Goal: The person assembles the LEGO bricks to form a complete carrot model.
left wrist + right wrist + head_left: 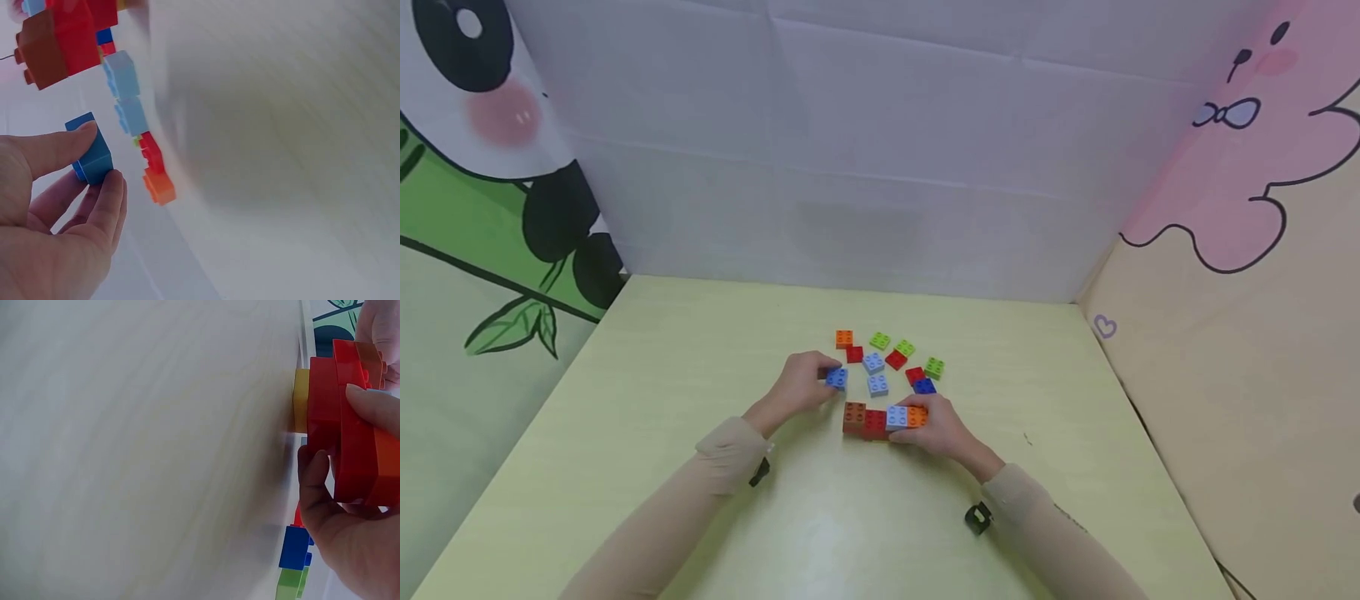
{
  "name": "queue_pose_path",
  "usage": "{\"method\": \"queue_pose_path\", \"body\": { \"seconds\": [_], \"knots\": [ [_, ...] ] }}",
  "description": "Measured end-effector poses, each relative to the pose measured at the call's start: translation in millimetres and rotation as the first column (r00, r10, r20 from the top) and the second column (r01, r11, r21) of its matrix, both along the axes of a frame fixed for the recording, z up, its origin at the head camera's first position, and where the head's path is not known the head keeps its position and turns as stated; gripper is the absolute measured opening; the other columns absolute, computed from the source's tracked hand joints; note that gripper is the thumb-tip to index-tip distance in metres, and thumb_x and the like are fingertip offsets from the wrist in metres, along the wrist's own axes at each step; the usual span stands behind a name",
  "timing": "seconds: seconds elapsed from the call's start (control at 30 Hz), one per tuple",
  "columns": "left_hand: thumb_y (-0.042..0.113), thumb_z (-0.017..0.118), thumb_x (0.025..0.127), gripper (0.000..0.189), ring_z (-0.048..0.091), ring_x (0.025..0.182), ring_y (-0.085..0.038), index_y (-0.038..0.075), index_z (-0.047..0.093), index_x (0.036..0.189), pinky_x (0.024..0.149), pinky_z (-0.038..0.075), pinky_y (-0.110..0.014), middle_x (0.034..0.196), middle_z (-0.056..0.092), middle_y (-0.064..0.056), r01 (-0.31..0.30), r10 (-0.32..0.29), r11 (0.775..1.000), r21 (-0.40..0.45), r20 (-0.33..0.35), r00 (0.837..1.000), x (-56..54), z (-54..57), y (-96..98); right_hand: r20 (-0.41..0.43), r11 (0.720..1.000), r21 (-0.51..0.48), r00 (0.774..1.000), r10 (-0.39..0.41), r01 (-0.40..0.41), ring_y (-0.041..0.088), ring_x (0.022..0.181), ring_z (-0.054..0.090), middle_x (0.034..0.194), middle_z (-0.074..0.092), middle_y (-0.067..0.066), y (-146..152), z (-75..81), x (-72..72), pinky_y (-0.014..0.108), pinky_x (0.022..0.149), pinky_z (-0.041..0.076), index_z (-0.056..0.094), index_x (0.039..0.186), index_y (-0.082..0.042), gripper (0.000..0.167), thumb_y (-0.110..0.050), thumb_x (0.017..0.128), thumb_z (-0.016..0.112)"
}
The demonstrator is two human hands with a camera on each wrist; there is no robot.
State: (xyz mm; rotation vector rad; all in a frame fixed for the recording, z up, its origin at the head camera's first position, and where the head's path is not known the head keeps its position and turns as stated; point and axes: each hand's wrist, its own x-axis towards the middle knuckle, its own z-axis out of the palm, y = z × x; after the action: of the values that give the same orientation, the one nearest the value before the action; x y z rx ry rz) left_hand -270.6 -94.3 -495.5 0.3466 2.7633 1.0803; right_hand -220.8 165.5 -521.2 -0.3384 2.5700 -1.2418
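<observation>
My left hand [799, 383] pinches a blue toy brick [837, 378] between thumb and fingers, just left of the loose bricks. In the left wrist view the thumb lies along one side of this blue brick [99, 159]. My right hand [942, 427] grips the right end of a joined brick build [876, 424]. Along its top run a brown brick [853, 414], a light blue brick [897, 417] and an orange brick [917, 416], with red bricks [325, 403] below. A yellow brick [301, 400] forms its underside in the right wrist view.
Behind the hands lie loose bricks: light blue ones [877, 385], red ones [896, 360], green ones [934, 367], an orange one [844, 339] and a dark blue one [924, 387] close to the right hand. White wall [850, 208] stands at the table's [700, 333] back.
</observation>
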Motion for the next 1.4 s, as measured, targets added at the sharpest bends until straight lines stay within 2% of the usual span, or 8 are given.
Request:
{"method": "queue_pose_path", "body": {
  "seconds": [0.23,0.37,0.5,0.63,0.83,1.07,1.4],
  "knots": [
    [0.008,0.076,0.081,0.046,0.060,0.101,-0.025,0.002,0.062,0.125,0.084,0.050,-0.036,0.112,0.059,-0.012,0.028,-0.027,1.000,0.012,-0.076,0.997,12.1,15.9,4.6,-0.001,1.000,-0.009,1.000,0.004,-0.004,0.023,0.105,0.048,0.111,0.055,0.001,0.4,1.3,0.1,0.038,0.079,0.047,0.068,0.110,-0.018,0.041,-0.034,0.075,0.082],
    [0.013,0.078,0.080,0.046,0.060,0.098,-0.023,0.004,0.064,0.123,0.081,0.051,-0.033,0.110,0.059,-0.009,0.047,-0.044,0.998,0.039,-0.084,0.996,21.5,22.0,9.6,-0.007,1.000,-0.001,1.000,0.010,-0.010,0.022,0.104,0.048,0.110,0.055,0.000,0.0,2.0,0.2,0.037,0.079,0.046,0.068,0.110,-0.018,0.041,-0.034,0.075,0.082],
    [0.017,0.079,0.080,0.043,0.059,0.095,-0.020,0.008,0.067,0.120,0.079,0.051,-0.030,0.106,0.060,-0.003,0.092,-0.087,0.994,0.053,-0.094,0.992,28.5,24.8,15.8,-0.017,1.000,0.018,1.000,0.014,-0.014,0.022,0.103,0.048,0.109,0.055,-0.001,0.6,1.1,-0.8,0.038,0.080,0.045,0.068,0.110,-0.019,0.041,-0.036,0.074,0.082],
    [0.019,0.080,0.079,0.041,0.059,0.095,-0.020,0.011,0.069,0.117,0.079,0.050,-0.029,0.102,0.061,0.002,0.131,-0.125,0.990,0.055,-0.100,0.987,33.3,24.4,20.8,-0.016,1.000,0.013,1.000,0.015,-0.015,0.022,0.102,0.048,0.109,0.055,-0.001,1.2,0.2,-1.4,0.038,0.081,0.044,0.068,0.109,-0.019,0.042,-0.036,0.074,0.082],
    [0.018,0.080,0.079,0.042,0.060,0.098,-0.020,0.009,0.068,0.118,0.083,0.050,-0.032,0.105,0.061,0.001,0.162,-0.154,0.982,0.093,-0.093,0.984,37.5,20.5,25.3,-0.028,1.000,0.003,0.999,0.025,-0.025,0.022,0.103,0.048,0.108,0.056,-0.001,0.8,0.4,-1.2,0.037,0.081,0.044,0.068,0.109,-0.018,0.042,-0.035,0.074,0.082],
    [0.019,0.081,0.078,0.045,0.060,0.094,-0.013,0.009,0.067,0.120,0.079,0.050,-0.027,0.104,0.062,0.004,0.199,-0.189,0.973,0.117,-0.091,0.978,38.2,14.2,28.7,-0.041,1.000,0.000,0.999,0.019,-0.019,0.022,0.102,0.048,0.107,0.055,-0.001,0.4,0.3,-1.3,0.038,0.080,0.043,0.069,0.108,-0.018,0.041,-0.035,0.073,0.083],
    [0.019,0.080,0.078,0.041,0.060,0.090,-0.012,0.012,0.069,0.117,0.076,0.050,-0.023,0.101,0.061,0.005,0.244,-0.232,0.959,0.144,-0.095,0.968,41.4,11.5,31.4,-0.031,1.000,-0.003,0.999,0.005,-0.005,0.022,0.102,0.047,0.107,0.055,-0.001,-0.6,-1.8,-0.9,0.037,0.077,0.045,0.069,0.109,-0.018,0.043,-0.033,0.072,0.084]
  ]
}}
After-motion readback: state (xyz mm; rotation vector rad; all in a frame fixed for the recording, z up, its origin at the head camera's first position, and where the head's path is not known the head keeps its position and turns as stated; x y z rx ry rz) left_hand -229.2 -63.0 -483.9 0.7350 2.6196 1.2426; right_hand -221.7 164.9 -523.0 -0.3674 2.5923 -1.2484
